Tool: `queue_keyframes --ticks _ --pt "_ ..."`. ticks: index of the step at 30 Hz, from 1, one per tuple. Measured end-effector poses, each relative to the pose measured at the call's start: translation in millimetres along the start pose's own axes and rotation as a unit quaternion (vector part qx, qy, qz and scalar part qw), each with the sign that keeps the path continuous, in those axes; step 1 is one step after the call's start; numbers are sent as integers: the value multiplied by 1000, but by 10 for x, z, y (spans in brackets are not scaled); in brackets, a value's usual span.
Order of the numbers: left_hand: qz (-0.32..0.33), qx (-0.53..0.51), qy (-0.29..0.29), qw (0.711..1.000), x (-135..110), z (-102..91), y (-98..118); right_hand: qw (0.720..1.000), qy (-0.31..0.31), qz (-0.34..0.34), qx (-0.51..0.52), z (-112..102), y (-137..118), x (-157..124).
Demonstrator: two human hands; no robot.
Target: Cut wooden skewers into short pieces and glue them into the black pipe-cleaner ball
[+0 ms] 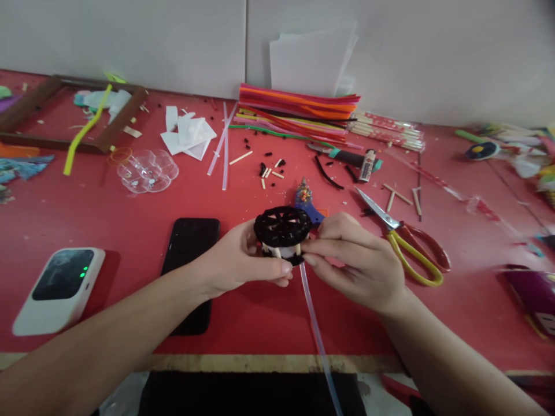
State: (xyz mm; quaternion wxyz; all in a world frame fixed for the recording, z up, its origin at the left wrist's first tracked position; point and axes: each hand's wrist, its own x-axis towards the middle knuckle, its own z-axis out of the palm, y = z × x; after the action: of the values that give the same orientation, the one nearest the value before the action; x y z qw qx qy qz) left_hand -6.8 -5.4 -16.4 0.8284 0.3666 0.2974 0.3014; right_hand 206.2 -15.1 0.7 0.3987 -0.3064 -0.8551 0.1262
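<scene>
My left hand point(243, 260) is closed around a small round model point(282, 231) with a black spoked top, a black base and short wooden posts between them, held just above the red table point(130, 231). My right hand point(359, 263) pinches a clear plastic strip point(314, 323) against the model's lower right side. The strip trails down past the table's front edge. A blue object point(306, 203) with colourful bits stands right behind the model.
A black phone point(191, 254) and a white device point(58, 289) with a green light lie at the left. Scissors point(407, 242) with red and yellow handles lie at the right. Pipe cleaners point(299, 112), a glue tube point(367, 164), paper scraps, sticks and a clear tray point(147, 171) sit further back.
</scene>
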Motion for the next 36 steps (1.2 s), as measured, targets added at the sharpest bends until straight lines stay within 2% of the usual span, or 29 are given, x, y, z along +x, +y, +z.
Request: queue_keyframes --ticks 5,10,14,17,19,22,25,27,29,32,36 --pt "4 -19 32 999 10 -13 8 996 75 45 -25 -24 50 -51" --pt "2 -34 66 997 20 -30 -1 981 138 116 70 47 145 -136" --pt "11 -24 100 995 30 -17 9 976 123 164 74 39 129 -134" --pt "16 -30 127 991 39 4 31 978 113 168 49 5 110 -100" --pt "15 -55 133 989 42 13 45 973 136 158 102 8 118 -81" --pt "8 -105 117 988 39 16 63 939 155 164 260 47 130 -78" --pt "8 -132 100 986 30 11 70 901 128 191 369 82 108 -106" --pt "17 -140 92 986 29 3 69 884 112 219 398 87 82 -131" --pt "26 -145 74 986 31 -8 66 884 107 249 381 78 61 -148" --pt "30 -174 29 984 35 -35 66 915 101 275 278 52 37 -136" --pt "36 -233 -5 972 33 -78 75 945 50 289 143 51 21 -94"
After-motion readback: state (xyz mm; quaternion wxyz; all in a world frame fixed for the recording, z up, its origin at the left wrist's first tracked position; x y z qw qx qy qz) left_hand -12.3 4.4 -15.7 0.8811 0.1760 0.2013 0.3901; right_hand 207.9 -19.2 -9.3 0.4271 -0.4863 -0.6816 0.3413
